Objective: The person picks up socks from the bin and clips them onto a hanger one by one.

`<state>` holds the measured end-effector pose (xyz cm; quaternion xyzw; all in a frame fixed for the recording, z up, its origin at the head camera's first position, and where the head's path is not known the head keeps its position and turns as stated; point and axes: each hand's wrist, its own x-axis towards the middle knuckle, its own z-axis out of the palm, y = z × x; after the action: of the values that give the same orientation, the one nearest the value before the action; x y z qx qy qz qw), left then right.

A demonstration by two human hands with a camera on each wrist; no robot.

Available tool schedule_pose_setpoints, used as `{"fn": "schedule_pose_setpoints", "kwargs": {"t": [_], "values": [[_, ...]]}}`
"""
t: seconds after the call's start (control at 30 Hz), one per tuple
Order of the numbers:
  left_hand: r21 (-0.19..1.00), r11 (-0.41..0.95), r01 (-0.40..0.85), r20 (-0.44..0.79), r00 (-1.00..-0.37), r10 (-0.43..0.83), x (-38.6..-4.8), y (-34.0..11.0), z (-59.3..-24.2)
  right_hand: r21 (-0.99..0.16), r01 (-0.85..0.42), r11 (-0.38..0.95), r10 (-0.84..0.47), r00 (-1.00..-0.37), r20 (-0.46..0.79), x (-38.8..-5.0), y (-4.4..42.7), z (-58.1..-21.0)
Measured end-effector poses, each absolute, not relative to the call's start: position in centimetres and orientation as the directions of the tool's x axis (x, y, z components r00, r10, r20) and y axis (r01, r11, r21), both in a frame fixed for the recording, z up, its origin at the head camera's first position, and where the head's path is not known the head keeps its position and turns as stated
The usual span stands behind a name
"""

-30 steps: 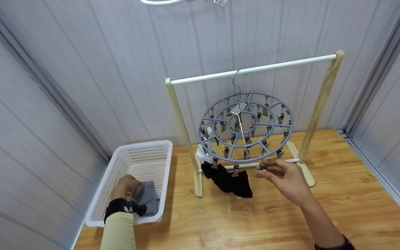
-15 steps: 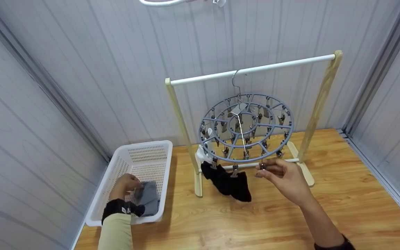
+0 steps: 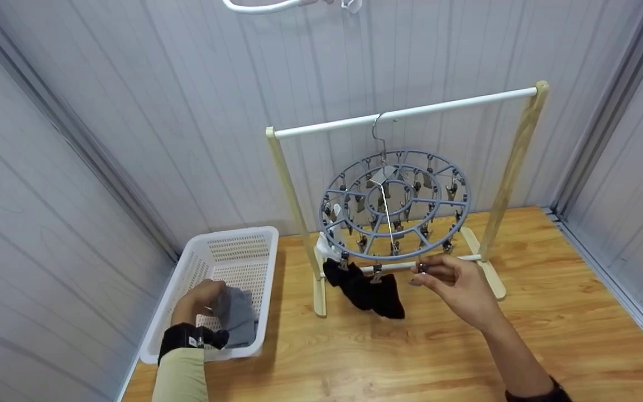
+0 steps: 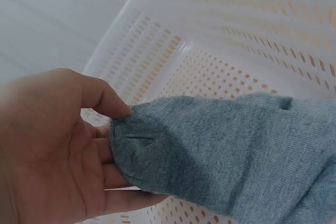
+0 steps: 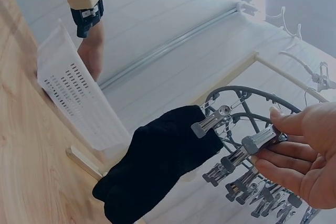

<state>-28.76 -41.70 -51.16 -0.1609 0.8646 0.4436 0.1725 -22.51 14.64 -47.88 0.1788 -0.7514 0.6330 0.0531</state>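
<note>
Inside the white basket, my left hand (image 3: 201, 296) pinches one end of a grey sock (image 4: 226, 156) between thumb and fingers. The rest of the sock stretches away over the perforated floor of the basket. My right hand (image 3: 464, 290) holds a metal clip (image 5: 260, 140) at the front rim of the round grey clip hanger (image 3: 394, 258). Nothing shows in that clip's mouth. Just left of it, black socks (image 5: 163, 161) dangle from clips on the same rim. Something white (image 3: 330, 245), apparently a sock, hangs behind them on the left side.
The hanger hooks onto the white bar (image 3: 444, 106) of a wooden-legged rack (image 3: 517, 167) standing on the wood-grain table (image 3: 355, 363). To its left stands the white plastic basket (image 3: 271, 268). Pale panel walls (image 3: 187, 139) enclose the back and sides.
My left hand shifts slightly left and back in the basket, and the grey sock's near end follows it. The black socks sway a little. My right hand stays at the clip.
</note>
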Motion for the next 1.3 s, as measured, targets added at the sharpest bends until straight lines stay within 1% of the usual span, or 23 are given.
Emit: {"fn": "schedule_pose_setpoints", "kwargs": {"t": [0.13,0.33,0.47,0.57,0.73,0.93,1.07,1.13,1.3], "values": [[0.725,0.539,-0.429,-0.438,-0.891,-0.121,-28.4,-41.8,-51.3,-0.935,-0.33,0.129,-0.204,-0.932,0.301,-22.5,14.7,-47.8],[0.768,0.492,-0.411,-0.402,-0.906,-0.129,-28.0,-41.9,-51.3,-0.922,-0.356,0.15,-0.201,-0.925,0.324,-22.4,14.7,-47.9],[0.792,0.476,-0.382,-0.391,-0.917,-0.085,-27.9,-42.2,-51.3,-0.921,-0.356,0.156,-0.2,-0.925,0.323,-22.5,14.7,-47.9],[0.798,0.488,-0.353,-0.383,-0.923,-0.042,-27.8,-42.3,-51.2,-0.922,-0.355,0.154,-0.2,-0.925,0.323,-22.5,14.7,-47.9],[0.801,0.508,-0.317,-0.349,-0.937,-0.035,-27.7,-42.4,-51.1,-0.922,-0.356,0.155,-0.202,-0.925,0.323,-22.5,14.7,-47.8],[0.84,0.474,-0.263,-0.246,-0.964,-0.1,-27.4,-42.1,-50.8,-0.927,-0.345,0.146,-0.203,-0.928,0.313,-22.5,14.8,-47.9],[0.861,0.464,-0.209,-0.166,-0.977,-0.132,-26.9,-41.5,-49.9,-0.928,-0.343,0.148,-0.195,-0.93,0.313,-22.5,14.8,-47.9],[0.858,0.482,-0.178,-0.124,-0.982,-0.143,-26.6,-41.2,-49.5,-0.928,-0.342,0.148,-0.19,-0.931,0.312,-22.5,14.8,-47.9],[0.807,0.578,-0.118,-0.002,-0.98,-0.197,-25.5,-40.3,-48.2,-0.93,-0.343,0.129,-0.196,-0.929,0.316,-22.5,14.9,-48.0]]}}
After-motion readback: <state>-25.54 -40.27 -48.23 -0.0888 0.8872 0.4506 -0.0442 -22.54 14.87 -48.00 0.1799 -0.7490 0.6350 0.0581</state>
